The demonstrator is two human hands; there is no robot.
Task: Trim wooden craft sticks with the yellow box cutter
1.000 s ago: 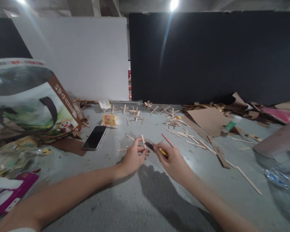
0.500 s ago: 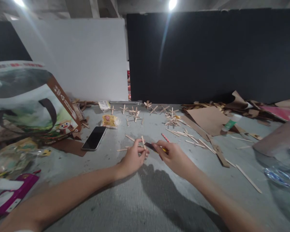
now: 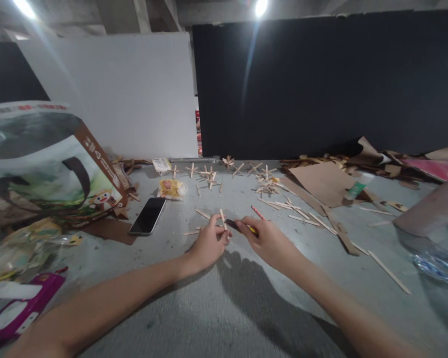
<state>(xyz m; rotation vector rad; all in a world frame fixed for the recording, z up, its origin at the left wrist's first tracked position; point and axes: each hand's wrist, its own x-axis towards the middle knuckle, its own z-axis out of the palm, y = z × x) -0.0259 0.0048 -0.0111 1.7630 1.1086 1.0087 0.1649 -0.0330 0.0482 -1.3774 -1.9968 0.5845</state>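
Observation:
My left hand (image 3: 208, 244) pinches a wooden craft stick (image 3: 223, 219), which points up and slightly left between thumb and fingers. From the right, my right hand (image 3: 261, 237) grips a utility knife (image 3: 232, 224) with a dark blade and a bit of yellow handle showing. The blade's tip is close to the stick; whether they touch I cannot tell. More craft sticks (image 3: 202, 214) lie just behind my left hand. A red-and-white striped pencil-like stick (image 3: 258, 213) rests behind my right hand.
A phone (image 3: 148, 216) and a yellow packet (image 3: 171, 189) lie left of centre. Crossed-stick pieces (image 3: 209, 176) stand at the back. Loose sticks (image 3: 300, 211), cardboard (image 3: 321, 184) and a glue tube (image 3: 359, 186) are on the right. A large bag (image 3: 48, 159) and a purple object (image 3: 30, 303) occupy the left.
The whole view has shifted slightly. Both hands keep their grips on the stick and the knife, close together, with little other visible movement.

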